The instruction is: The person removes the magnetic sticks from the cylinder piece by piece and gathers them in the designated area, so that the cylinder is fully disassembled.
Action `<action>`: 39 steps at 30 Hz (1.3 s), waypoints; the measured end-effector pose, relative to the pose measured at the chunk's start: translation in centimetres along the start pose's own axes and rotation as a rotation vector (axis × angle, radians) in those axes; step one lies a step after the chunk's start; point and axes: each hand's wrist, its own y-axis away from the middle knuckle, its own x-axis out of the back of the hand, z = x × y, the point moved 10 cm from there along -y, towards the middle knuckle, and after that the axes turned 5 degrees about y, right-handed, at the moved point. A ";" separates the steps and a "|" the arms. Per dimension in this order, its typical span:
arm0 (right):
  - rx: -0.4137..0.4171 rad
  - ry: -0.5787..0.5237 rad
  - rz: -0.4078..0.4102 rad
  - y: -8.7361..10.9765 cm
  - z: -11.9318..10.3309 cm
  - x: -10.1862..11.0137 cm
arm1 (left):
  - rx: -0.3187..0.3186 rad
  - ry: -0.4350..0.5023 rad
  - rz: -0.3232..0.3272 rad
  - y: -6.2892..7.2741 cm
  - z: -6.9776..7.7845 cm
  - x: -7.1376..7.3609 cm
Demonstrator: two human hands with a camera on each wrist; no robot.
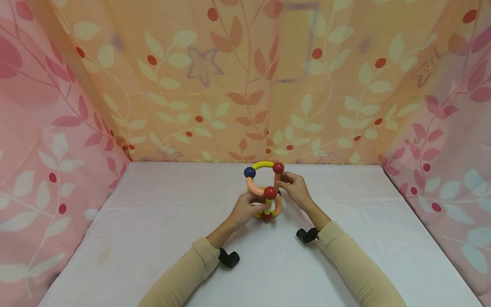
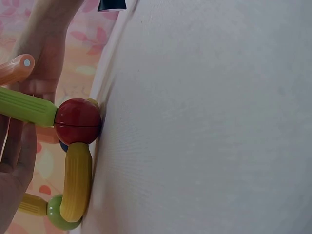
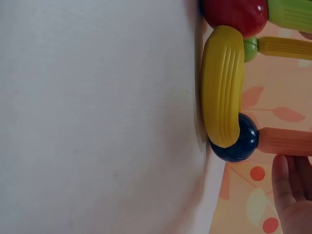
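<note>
A magnetic ball-and-rod frame stands at the table's middle. Its upper ring has a blue ball (image 1: 249, 172), a red ball (image 1: 278, 168) at the back, a nearer red ball (image 1: 270, 192), and a curved yellow rod (image 1: 262, 164). My left hand (image 1: 242, 209) pinches the upright green rod (image 2: 29, 108) with the thumb across its front. On the far right, my right hand (image 1: 296, 188) holds the upright orange rod (image 3: 285, 141) with its fingertips. A curved orange rod (image 1: 279, 204) slants at the right side; in the left wrist view its bare magnet end shows.
A white cloth covers the table (image 1: 153, 238). At the bottom of the frame, a curved yellow rod (image 3: 222, 87) joins a red ball (image 3: 236, 14) and a dark blue ball (image 3: 241, 139) on the cloth. Leaf-patterned curtains (image 1: 249, 85) enclose the back and sides. Black wrist cameras (image 1: 229, 258) hang below both wrists.
</note>
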 end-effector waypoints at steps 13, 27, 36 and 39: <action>0.019 0.039 0.016 0.2 0.1 0.6 | -0.029 -0.005 -0.010 0.5 0.3 0.4; 0.004 -0.016 0.041 2.7 -0.5 3.0 | -0.105 -0.057 0.213 2.3 2.0 7.9; -0.018 -0.067 -0.015 4.3 -0.8 2.9 | -0.320 -0.066 0.365 3.2 7.6 11.0; -0.017 -0.101 -0.054 4.9 -1.2 2.3 | -0.352 -0.169 0.297 2.8 9.2 9.5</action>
